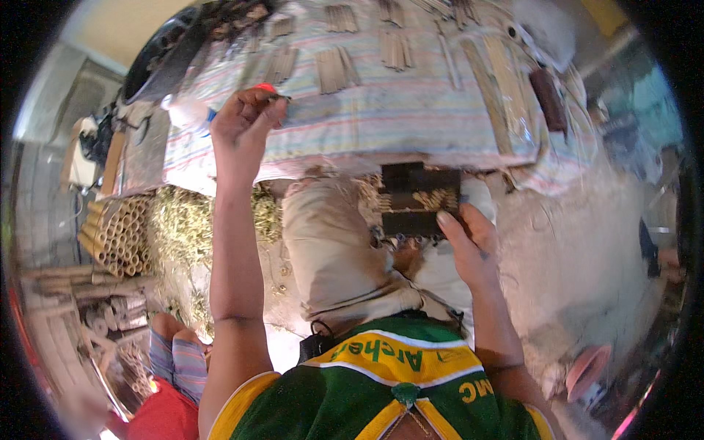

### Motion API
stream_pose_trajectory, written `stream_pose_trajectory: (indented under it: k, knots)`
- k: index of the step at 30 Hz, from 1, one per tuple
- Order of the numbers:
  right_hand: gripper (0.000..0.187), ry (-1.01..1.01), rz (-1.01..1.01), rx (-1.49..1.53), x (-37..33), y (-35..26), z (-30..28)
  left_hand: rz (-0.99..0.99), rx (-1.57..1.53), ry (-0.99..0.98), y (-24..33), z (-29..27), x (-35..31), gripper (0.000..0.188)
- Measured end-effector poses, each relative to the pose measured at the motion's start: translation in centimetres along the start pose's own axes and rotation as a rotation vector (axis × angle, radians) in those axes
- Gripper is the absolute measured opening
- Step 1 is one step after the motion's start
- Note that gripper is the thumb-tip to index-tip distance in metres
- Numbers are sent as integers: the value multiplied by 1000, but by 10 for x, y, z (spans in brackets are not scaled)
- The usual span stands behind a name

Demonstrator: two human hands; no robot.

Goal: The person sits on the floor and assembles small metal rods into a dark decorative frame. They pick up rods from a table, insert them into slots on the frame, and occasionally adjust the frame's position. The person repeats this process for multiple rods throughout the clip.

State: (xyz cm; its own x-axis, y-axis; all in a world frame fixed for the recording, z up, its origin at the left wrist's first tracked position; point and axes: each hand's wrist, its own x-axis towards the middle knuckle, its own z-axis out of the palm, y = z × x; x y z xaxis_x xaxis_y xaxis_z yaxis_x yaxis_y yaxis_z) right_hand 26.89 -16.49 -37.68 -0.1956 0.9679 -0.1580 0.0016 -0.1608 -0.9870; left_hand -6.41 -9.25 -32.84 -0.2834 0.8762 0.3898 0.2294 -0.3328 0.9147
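The dark block (420, 199), stiff and seemingly light, sat under the right hand (469, 246), fingers closed over its near edge; the left hand (246, 117) pinched a small red-tipped tool (265, 89) above the striped cloth (381, 110).

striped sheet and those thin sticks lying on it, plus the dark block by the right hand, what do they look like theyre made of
The pale striped sheet looks like woven cloth: soft, matte, sagging at its edge. The thin tan sticks in small bundles look like split bamboo or wood, dry and unpolished. The dark rectangular block at the right hand seems to be dark wood, though blur leaves that open.
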Motion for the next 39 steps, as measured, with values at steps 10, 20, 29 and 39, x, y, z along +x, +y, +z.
stream_pose_trajectory:
  k: [10,20,29,39]
  knots:
    - [16,-5,-35,146,0,-9,13,-234,-323,-487,42,110,-91,16]
    - [16,-68,-116,34,4,5,4,-239,-315,-497,41,113,-94,13]
    - [12,-32,-119,57,2,-5,8,227,303,-468,61,119,-96,14]
    - [19,-25,-241,-332,-4,-5,5,12,276,-547,74,121,-94,15]
